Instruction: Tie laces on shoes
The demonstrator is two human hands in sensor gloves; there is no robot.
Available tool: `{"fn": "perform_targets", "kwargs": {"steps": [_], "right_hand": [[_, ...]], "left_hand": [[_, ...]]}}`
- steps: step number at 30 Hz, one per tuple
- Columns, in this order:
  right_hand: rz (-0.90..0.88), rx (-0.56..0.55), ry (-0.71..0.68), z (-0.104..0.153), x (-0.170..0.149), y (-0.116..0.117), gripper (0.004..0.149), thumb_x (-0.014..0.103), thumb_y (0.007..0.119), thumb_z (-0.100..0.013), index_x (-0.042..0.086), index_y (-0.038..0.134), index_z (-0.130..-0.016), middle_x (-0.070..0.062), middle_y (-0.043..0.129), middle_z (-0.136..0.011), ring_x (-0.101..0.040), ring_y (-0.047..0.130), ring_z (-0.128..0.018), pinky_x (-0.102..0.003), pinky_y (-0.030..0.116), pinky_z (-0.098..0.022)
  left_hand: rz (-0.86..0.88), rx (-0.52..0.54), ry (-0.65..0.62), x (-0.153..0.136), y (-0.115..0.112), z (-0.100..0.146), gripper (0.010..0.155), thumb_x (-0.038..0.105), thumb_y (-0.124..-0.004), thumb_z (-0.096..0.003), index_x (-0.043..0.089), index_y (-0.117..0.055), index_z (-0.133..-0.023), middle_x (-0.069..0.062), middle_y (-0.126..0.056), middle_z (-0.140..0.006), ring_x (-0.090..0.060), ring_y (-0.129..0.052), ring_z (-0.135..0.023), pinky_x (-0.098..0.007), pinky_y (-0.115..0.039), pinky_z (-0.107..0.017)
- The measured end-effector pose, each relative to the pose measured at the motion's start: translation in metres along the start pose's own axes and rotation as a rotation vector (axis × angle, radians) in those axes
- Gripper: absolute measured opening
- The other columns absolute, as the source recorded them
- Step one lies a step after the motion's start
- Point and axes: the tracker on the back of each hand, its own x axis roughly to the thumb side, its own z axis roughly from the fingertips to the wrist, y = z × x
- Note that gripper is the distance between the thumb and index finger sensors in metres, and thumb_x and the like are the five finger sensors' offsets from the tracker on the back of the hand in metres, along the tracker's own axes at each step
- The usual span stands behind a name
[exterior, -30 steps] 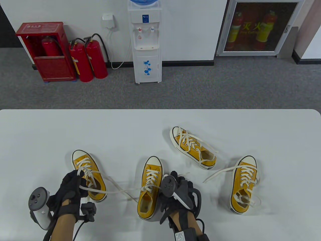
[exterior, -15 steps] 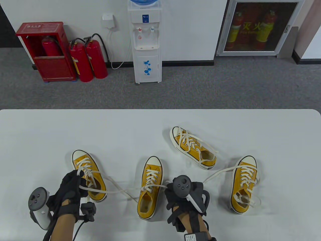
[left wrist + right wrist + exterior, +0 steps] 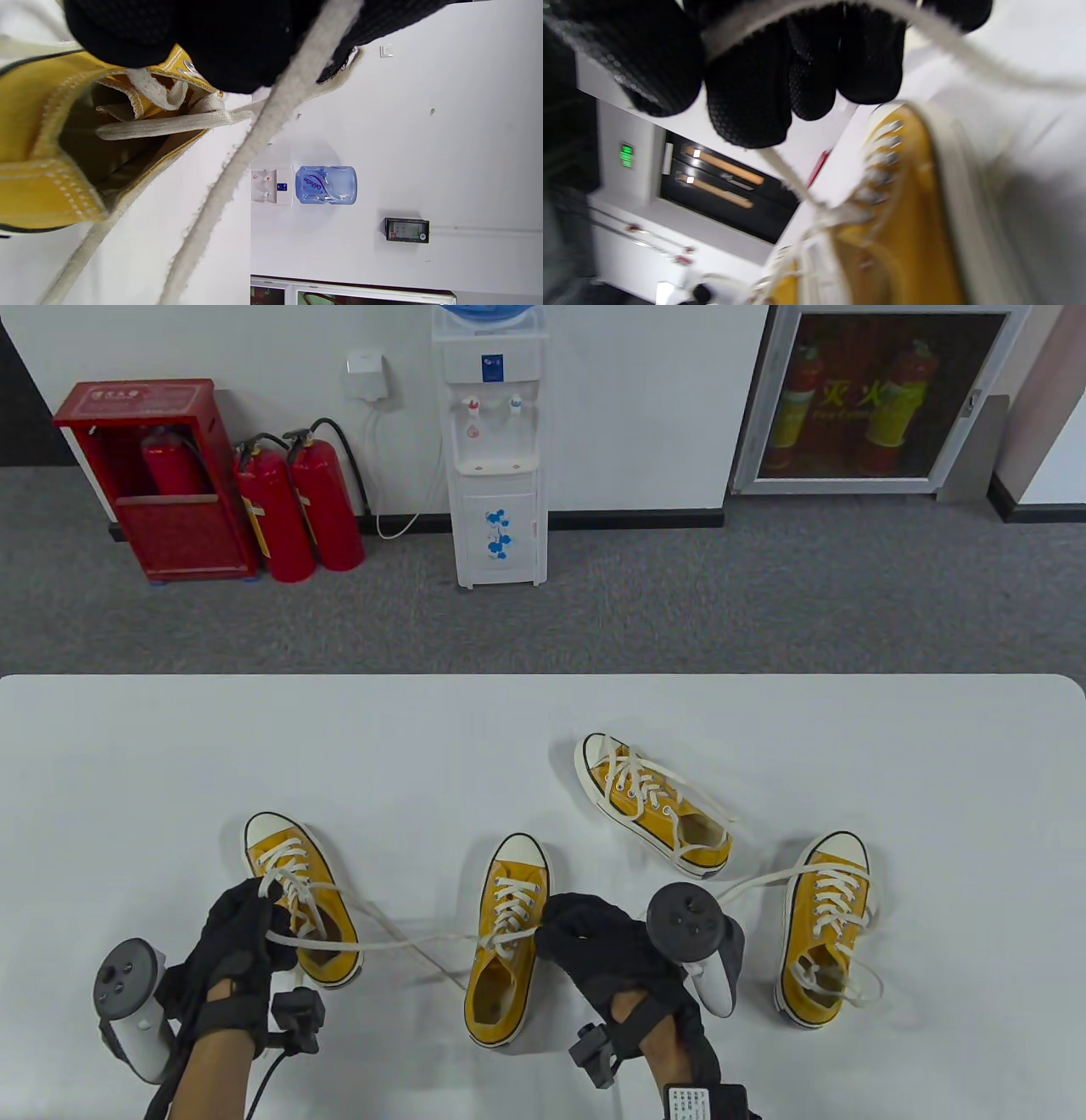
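Several yellow sneakers with white laces lie on the white table (image 3: 170,763). My left hand (image 3: 259,899) hovers over the left shoe (image 3: 293,848) and grips a white lace (image 3: 407,940). That lace runs taut across to the middle shoe (image 3: 517,869). In the left wrist view the lace (image 3: 254,135) leaves my gloved left hand (image 3: 237,46) above the left shoe's opening (image 3: 38,182). My right hand (image 3: 577,929), just right of the middle shoe, pinches that shoe's other lace end. The right wrist view shows my right hand (image 3: 780,84) curled round this lace above the middle shoe (image 3: 903,220).
A third shoe (image 3: 653,806) lies angled behind the middle one. A fourth shoe (image 3: 827,929) stands at the right, its loose lace (image 3: 755,884) trailing toward my right hand's tracker (image 3: 691,920). Beyond the table stand a water dispenser (image 3: 496,449) and fire extinguishers (image 3: 297,509).
My right hand has turned over, swinging its tracker to the right, and the lace between the hands has drawn straighter. The left hand has stayed put.
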Motion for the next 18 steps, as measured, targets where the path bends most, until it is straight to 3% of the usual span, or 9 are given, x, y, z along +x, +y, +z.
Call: {"fn": "perform_targets", "kwargs": {"steps": [6, 12, 15, 18], "right_hand": [[-0.311, 0.104, -0.065, -0.014, 0.006, 0.017, 0.046, 0.054, 0.083, -0.045, 0.016, 0.099, -0.065, -0.004, 0.081, -0.101, -0.037, 0.078, -0.096, -0.069, 0.050, -0.069], [-0.464, 0.228, -0.105, -0.024, 0.000, 0.037, 0.048, 0.051, 0.081, -0.046, 0.015, 0.097, -0.073, -0.003, 0.082, -0.101, -0.039, 0.069, -0.104, -0.074, 0.038, -0.071], [-0.530, 0.229, -0.124, -0.025, -0.003, 0.040, 0.048, 0.049, 0.082, -0.047, 0.015, 0.094, -0.078, -0.002, 0.082, -0.101, -0.041, 0.070, -0.104, -0.076, 0.033, -0.070], [-0.619, 0.194, -0.130, -0.024, -0.009, 0.036, 0.046, 0.045, 0.084, -0.046, 0.015, 0.091, -0.080, -0.003, 0.079, -0.101, -0.038, 0.081, -0.096, -0.076, 0.036, -0.070]], "left_hand": [[0.004, 0.000, -0.007, 0.000, 0.000, 0.000, 0.044, 0.043, -0.069, -0.0523, 0.027, -0.071, -0.093, 0.005, -0.094, -0.065, -0.016, -0.098, -0.037, -0.047, -0.085, -0.043], [-0.006, 0.000, -0.011, 0.000, 0.001, 0.000, 0.044, 0.043, -0.070, -0.0522, 0.027, -0.071, -0.094, 0.005, -0.094, -0.065, -0.015, -0.099, -0.036, -0.047, -0.085, -0.042], [-0.008, 0.004, -0.008, 0.000, 0.001, 0.000, 0.044, 0.043, -0.070, -0.0522, 0.027, -0.071, -0.094, 0.005, -0.094, -0.065, -0.015, -0.099, -0.036, -0.047, -0.085, -0.042], [-0.015, 0.011, -0.001, -0.001, 0.002, 0.000, 0.044, 0.042, -0.070, -0.0522, 0.027, -0.071, -0.094, 0.004, -0.093, -0.066, -0.016, -0.099, -0.036, -0.047, -0.085, -0.042]]}}
